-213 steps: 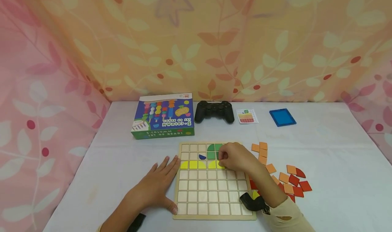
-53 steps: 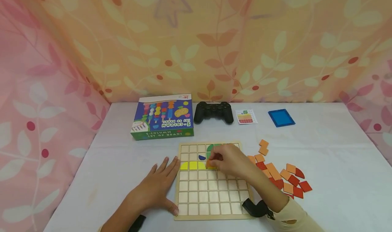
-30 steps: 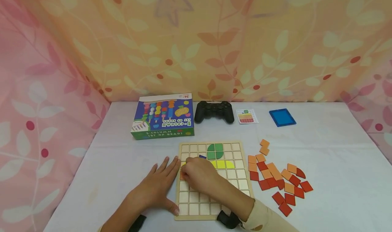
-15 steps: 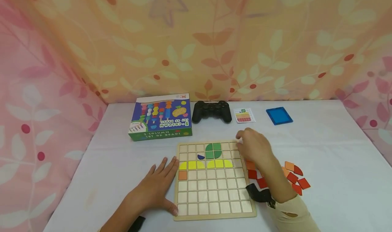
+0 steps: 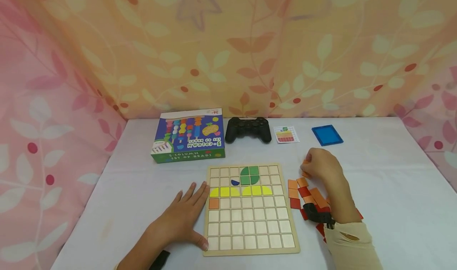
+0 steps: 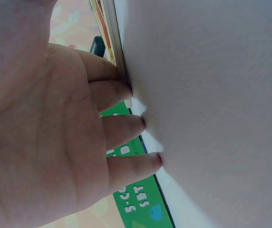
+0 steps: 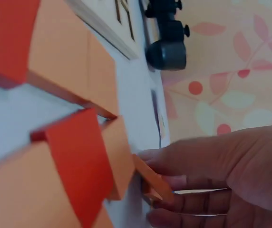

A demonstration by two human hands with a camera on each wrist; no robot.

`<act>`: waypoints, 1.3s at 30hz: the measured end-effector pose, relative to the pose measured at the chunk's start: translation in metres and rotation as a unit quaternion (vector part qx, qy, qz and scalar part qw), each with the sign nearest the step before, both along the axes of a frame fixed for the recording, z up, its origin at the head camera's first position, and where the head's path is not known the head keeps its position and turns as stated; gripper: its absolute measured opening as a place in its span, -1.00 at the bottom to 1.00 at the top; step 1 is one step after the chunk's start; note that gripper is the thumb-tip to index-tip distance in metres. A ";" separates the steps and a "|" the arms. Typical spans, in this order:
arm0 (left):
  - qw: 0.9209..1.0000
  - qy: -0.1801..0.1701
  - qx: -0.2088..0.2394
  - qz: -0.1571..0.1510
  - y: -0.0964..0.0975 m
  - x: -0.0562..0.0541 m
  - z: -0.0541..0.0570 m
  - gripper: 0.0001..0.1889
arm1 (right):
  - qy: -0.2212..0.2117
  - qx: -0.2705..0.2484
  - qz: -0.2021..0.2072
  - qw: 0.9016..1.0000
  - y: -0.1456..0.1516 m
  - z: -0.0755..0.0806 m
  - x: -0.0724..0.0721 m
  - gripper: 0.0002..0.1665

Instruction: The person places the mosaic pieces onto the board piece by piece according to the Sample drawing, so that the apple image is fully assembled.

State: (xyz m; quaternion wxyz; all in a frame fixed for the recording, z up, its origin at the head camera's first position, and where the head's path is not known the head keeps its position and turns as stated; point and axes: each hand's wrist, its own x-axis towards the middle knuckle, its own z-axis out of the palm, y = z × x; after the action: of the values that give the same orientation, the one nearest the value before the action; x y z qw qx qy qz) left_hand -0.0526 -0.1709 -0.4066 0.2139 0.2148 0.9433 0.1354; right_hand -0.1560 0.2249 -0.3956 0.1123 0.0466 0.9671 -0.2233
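A wooden grid board (image 5: 251, 252) lies on the white table. My left hand (image 5: 182, 218) lies flat along its left side, fingers straight, fingertips and thumb at the edge. On the board are a green leaf-like group (image 5: 250, 175), a small blue half-round piece (image 5: 235, 182), a row of yellow pieces (image 5: 225, 192) and one orange square tile (image 5: 214, 203) below the row's left end. Right of the board, my right hand (image 5: 325, 169) pinches another orange square tile (image 7: 152, 178) between thumb and fingers; the right wrist view has this tile tilted.
Loose orange tiles (image 5: 292, 184) and red tiles (image 5: 294, 203) lie right of the board, partly under my right forearm. Behind stand a bead-set box (image 5: 189, 135), a black game controller (image 5: 248, 129), a pattern card (image 5: 286, 134) and a blue square tray (image 5: 327, 135).
The yellow row came into full view, and my right hand set an orange tile in the leftmost cell below it. That hand then moved right to the loose tiles. My left hand stayed put.
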 end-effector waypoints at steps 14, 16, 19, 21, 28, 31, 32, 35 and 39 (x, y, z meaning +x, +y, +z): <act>1.000 0.003 -0.007 0.003 -0.001 0.001 -0.001 0.54 | 0.028 -0.019 0.048 0.998 -0.040 0.008 0.001 -0.65; 1.000 0.004 -0.006 0.002 -0.001 0.001 -0.001 0.54 | 0.038 -0.021 0.072 0.996 -0.051 0.009 0.004 -0.66; 1.000 0.006 -0.008 0.000 0.000 0.001 -0.001 0.54 | 0.060 -0.023 0.108 0.992 -0.068 0.011 0.011 -0.68; 1.000 0.007 -0.009 -0.001 0.000 0.000 -0.002 0.54 | 0.081 -0.021 0.130 0.988 -0.079 0.010 0.016 -0.71; 1.000 0.003 -0.006 0.002 0.000 0.000 -0.003 0.55 | 0.180 -0.029 0.257 0.949 -0.122 -0.002 0.040 -0.89; 1.000 0.003 -0.006 0.002 -0.001 -0.001 -0.004 0.55 | 0.215 -0.046 0.313 0.924 -0.137 -0.008 0.048 -0.88; 1.000 0.003 -0.006 0.002 -0.001 -0.001 -0.004 0.55 | 0.222 -0.050 0.329 0.916 -0.142 -0.010 0.050 -0.88; 1.000 0.003 -0.004 0.001 -0.001 -0.001 -0.004 0.55 | 0.223 -0.051 0.366 0.902 -0.157 -0.012 0.056 -0.89; 1.000 0.004 0.000 -0.002 -0.002 -0.001 -0.003 0.53 | 0.206 -0.039 0.392 0.896 -0.174 -0.011 0.065 -0.92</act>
State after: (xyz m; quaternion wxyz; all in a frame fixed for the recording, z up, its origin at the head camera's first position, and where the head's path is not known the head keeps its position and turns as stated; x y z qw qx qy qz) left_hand -0.0534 -0.1729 -0.4095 0.2101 0.2171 0.9438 0.1342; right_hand -0.0908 0.0510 -0.4069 -0.0091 -0.3877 0.8990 -0.2035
